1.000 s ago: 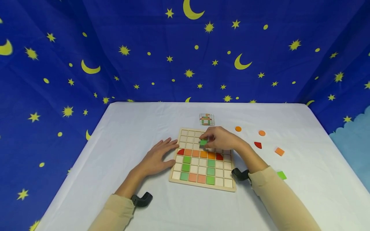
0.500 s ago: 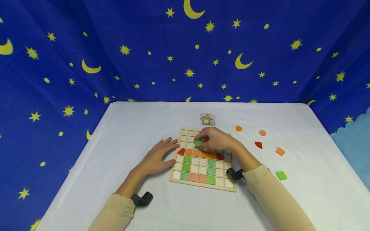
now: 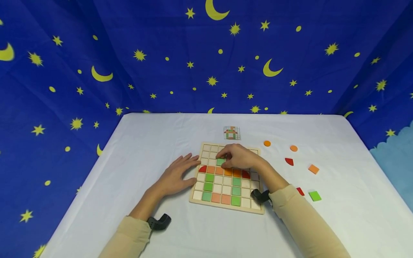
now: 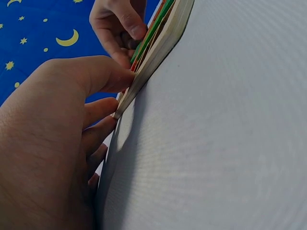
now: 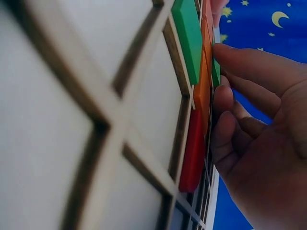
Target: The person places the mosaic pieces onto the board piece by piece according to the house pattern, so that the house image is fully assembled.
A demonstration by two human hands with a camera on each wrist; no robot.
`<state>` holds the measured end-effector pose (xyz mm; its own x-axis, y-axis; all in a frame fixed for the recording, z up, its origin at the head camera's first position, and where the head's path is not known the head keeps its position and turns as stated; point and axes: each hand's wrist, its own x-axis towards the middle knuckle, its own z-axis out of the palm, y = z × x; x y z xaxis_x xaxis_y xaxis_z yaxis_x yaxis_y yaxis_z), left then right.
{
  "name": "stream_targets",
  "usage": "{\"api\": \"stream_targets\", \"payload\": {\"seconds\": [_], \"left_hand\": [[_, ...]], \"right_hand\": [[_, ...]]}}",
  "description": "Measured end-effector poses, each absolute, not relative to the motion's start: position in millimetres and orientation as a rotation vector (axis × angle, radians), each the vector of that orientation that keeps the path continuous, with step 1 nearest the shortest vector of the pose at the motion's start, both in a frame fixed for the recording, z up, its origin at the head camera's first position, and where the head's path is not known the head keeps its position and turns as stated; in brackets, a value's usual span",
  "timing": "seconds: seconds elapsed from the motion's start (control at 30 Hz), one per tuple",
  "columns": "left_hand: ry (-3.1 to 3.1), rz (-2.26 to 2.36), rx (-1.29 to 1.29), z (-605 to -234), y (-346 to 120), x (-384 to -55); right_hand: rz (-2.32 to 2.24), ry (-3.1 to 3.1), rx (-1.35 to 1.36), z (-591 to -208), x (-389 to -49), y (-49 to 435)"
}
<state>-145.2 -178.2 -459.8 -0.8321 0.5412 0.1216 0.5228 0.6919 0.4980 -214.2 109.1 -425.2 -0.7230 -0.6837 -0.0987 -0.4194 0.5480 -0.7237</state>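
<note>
In the head view a wooden grid board [image 3: 226, 208] lies on the table, with coloured tiles in some cells. My right hand [image 3: 240, 157] is over its upper half, thumb and fingertips at the edges of a light green square tile [image 3: 221, 162]. That tile lies in a cell above the row of red and orange pieces. In the right wrist view, the green tile [image 5: 216, 72] shows as a thin edge by the thumb. My left hand [image 3: 175, 175] is spread on the cloth, thumb and fingertips touching the board's left edge; the left wrist view shows this contact too.
A small pattern card [image 3: 232, 133] lies behind the board. To the right are loose pieces: an orange disc [image 3: 267, 143], a salmon disc [image 3: 293, 148], a red quarter-circle [image 3: 289, 162], an orange square [image 3: 313, 169], a green square [image 3: 314, 195] and a red piece [image 3: 300, 191] beside the sleeve.
My right hand moved left across the board with the green tile, which now lies in a cell. The right forearm shifted left, uncovering a red piece. The left hand stayed put.
</note>
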Motion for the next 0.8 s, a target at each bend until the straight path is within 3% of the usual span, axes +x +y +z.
{"api": "stream_targets", "payload": {"seconds": [0.8], "left_hand": [[2.865, 0.814, 0.907, -458.4, -177.4, -144.5]], "right_hand": [[-1.035, 2.416, -0.900, -421.7, -208.4, 116.7]]}}
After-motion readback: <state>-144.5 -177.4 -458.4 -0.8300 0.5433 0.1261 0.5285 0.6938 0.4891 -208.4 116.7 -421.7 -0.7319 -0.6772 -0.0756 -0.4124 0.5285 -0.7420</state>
